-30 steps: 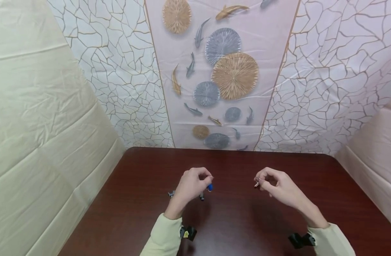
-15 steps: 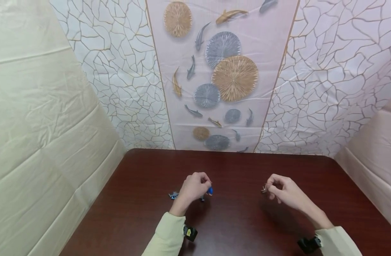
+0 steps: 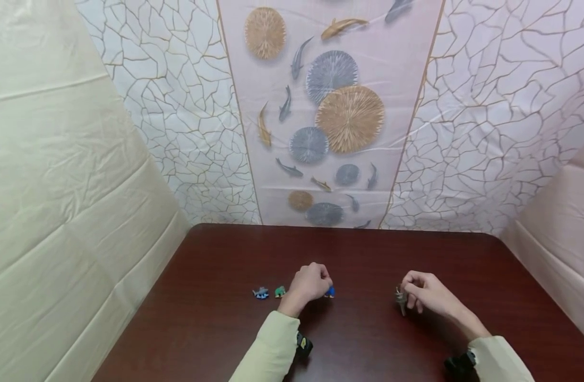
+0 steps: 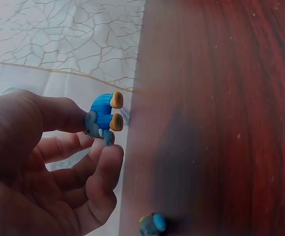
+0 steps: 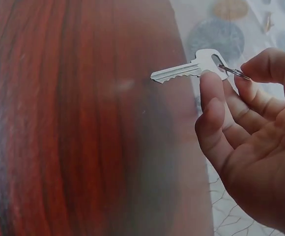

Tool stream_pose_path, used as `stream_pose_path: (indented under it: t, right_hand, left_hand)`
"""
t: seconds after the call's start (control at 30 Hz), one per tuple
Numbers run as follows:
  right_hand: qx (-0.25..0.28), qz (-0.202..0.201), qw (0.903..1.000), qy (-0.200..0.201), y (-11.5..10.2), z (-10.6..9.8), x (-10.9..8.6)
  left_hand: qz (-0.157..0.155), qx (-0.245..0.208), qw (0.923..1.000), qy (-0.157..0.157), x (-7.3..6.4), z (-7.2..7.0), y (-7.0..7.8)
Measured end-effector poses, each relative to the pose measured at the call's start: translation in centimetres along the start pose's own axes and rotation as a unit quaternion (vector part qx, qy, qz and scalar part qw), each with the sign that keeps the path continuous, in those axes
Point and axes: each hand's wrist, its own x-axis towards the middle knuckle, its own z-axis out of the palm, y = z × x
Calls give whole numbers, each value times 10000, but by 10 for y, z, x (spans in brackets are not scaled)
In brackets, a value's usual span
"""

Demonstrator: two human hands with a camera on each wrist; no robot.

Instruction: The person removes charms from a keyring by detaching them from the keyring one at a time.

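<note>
My left hand (image 3: 311,282) pinches a small animal figurine (image 4: 102,112) between thumb and fingers. It has a blue body, a grey head and orange feet, and is held over the table. On the right, my other hand (image 3: 428,291) holds a key ring (image 5: 235,72) between thumb and index finger. From that ring hangs a silver key (image 5: 182,72), its blade pointing at the tabletop in the right wrist view. A shark-like grey-blue figurine (image 3: 260,293) and a green figurine (image 3: 280,292) stand left of my left hand.
Below the left hand in its wrist view is another small dark figurine (image 4: 152,224) with blue and yellow parts. The dark red wooden table (image 3: 215,339) ends at a patterned cloth backdrop (image 3: 320,175). Plain pale cloth (image 3: 82,239) hangs along the left side.
My left hand has shifted right with the blue figurine, uncovering the green one. My right hand has moved right and lower, and the key now hangs down in plain sight.
</note>
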Motion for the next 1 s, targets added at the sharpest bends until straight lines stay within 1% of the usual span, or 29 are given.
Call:
stream_pose_path:
  t: [0.13,0.27,0.37,0.53,0.7,0.83,0.9,1.0]
  right_hand:
    - [65,175,9998,49,8,-1,2]
    - [63,209,9997,70,14,-5,2]
    - [23,176,9998,45,17,-8,1]
    - [-152,209,9997,-13,21,-11,0]
    - [-656,272,9974,100,26,-10,1]
    - [-1149,433,9922,235,28,-10,2]
    - [-1377,516,9887,283,28,-11,2]
    - [-1631,623,9843,272,27,-16,2]
  left_hand:
    - [-10,63,10000,-38,3,6,1]
    - [-109,221,9997,-84,5,13,-2]
    - [-140,372,9992,-58,7,18,-4]
    - [-211,433,9988,-29,7,22,-4]
    - [-253,431,9987,-31,8,26,-4]
    - [-267,363,9988,-172,10,27,-4]
    - [-261,313,9988,-262,10,24,-4]
    - [-191,241,9990,-319,10,16,-3]
